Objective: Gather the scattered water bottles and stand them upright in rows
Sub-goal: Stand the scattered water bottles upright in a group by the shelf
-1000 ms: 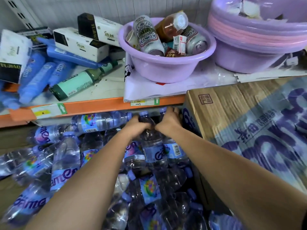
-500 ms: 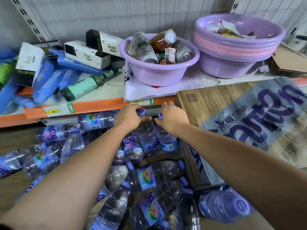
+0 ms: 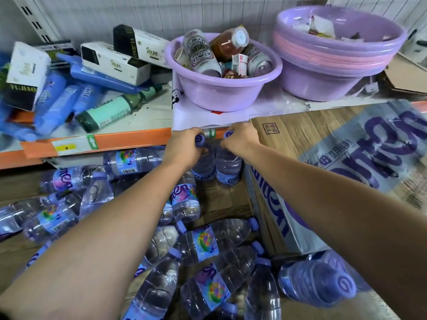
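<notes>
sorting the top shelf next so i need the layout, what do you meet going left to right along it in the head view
white box → green-labelled bottle lying down → purple basin of cans → stack of purple and pink basins → folded cardboard

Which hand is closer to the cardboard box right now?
Right. The right hand grips a bottle top beside the box corner; the left hand grips the neighbouring bottle, farther left.
</notes>
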Tool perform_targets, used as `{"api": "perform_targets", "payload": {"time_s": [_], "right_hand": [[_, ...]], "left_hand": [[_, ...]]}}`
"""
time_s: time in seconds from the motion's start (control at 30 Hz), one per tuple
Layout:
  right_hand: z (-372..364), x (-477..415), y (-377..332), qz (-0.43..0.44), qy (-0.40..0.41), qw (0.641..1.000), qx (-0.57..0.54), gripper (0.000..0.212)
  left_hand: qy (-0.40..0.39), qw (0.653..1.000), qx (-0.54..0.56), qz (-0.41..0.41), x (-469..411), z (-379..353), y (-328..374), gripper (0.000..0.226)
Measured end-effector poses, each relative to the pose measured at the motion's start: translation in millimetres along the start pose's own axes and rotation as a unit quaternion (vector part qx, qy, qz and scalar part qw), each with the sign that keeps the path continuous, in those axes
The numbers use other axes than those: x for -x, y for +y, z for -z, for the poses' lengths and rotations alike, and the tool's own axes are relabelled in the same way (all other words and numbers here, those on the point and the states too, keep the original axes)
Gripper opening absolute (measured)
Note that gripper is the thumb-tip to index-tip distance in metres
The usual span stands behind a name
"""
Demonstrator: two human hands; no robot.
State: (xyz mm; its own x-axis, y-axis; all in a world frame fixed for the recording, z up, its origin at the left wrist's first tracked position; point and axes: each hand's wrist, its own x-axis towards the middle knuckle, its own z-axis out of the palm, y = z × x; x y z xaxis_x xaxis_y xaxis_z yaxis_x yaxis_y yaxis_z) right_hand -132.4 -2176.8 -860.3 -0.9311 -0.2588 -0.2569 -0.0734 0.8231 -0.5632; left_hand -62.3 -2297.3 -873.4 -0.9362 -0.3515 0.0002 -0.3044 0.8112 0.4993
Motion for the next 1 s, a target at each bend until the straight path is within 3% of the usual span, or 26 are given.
{"api": "perform_targets", "payload": {"time_s": [0.33,0.6,0.7,0.83,0.9,1.0], "right_hand": [[1.4,-11.9,4.4,0.064,0.050,0.992,0.097,0.023],[6.4,6.8,4.7,0.112,0.020,0.968,0.225,0.052],[5.2,17.6,1.9,0.110,0.065,0.966,0.226,0.051],[3.9,32.0,3.4,0.150,0.098,0.959,0.220,0.041],[-1.7,43.1,9.6,0.160,0.066,0.959,0.226,0.042],[-19.6,58.6,23.4,0.171,-0.025,0.946,0.275,0.047]], "left_hand": [[0.019,1.000,-0.006,-0.020,-12.2,-9.1,2.7,0.041],[0.008,1.000,0.027,-0.014,-5.0,-9.4,3.6,0.046],[-0.005,1.000,-0.007,-0.006,0.9,-3.2,-2.1,0.050],[-0.069,0.993,-0.084,0.045,11.5,7.7,-20.7,0.063],[-0.120,0.983,-0.118,0.072,19.7,10.7,-31.0,0.068],[-0.182,0.967,-0.160,0.078,32.0,9.1,-41.4,0.060]]}}
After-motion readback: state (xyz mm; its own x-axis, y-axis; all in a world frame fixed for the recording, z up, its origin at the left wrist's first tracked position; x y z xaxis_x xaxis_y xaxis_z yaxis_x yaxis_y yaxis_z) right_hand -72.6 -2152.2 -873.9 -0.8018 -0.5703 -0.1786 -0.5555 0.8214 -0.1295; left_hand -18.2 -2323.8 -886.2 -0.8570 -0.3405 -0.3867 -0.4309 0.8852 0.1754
